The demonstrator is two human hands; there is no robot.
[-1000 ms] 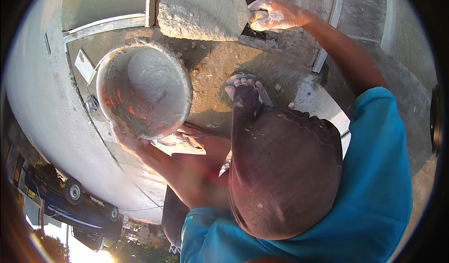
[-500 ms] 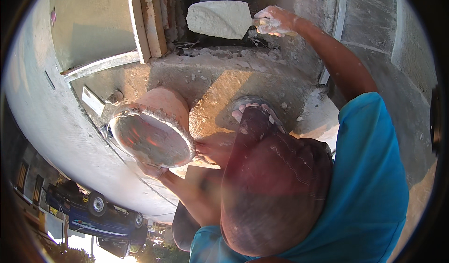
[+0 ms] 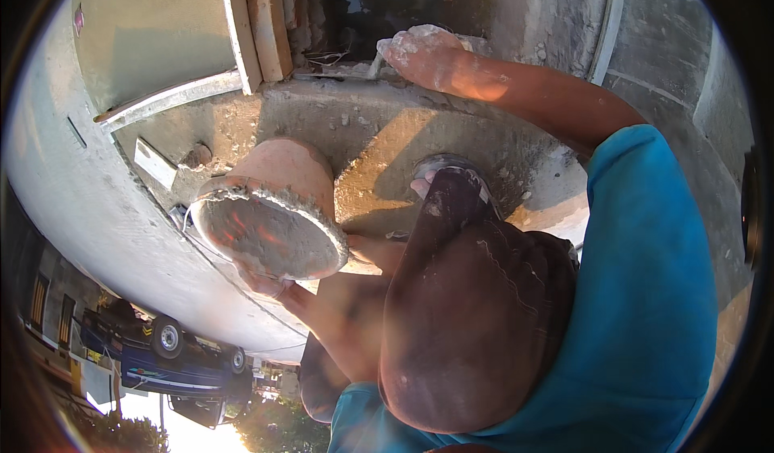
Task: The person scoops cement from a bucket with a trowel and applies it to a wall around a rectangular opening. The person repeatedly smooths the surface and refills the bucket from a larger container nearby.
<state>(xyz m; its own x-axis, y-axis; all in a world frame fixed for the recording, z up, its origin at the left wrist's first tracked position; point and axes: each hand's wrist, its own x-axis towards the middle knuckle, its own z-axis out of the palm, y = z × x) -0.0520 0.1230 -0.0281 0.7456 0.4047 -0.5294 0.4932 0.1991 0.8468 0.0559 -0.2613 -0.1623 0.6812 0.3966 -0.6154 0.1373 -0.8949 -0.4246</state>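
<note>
- Gripping from below, the left hand (image 3: 262,282) holds a tilted, mortar-crusted bucket (image 3: 270,211); its fingers are mostly hidden.
- The plaster-coated right hand (image 3: 419,50) closes on a trowel handle; the blade is out of sight.
- A raised knee (image 3: 476,292) hides the ledge (image 3: 379,147).

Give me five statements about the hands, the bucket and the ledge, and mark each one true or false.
1. The left hand holds the bucket from below. True.
2. The bucket stands upright. False: it is tilted, with its mouth turned toward the camera.
3. The right hand is smeared with pale mortar. True.
4. The right hand rests on the knee. False: it reaches up to the dark wall opening.
5. A foot stands on the concrete ledge. True.
</note>
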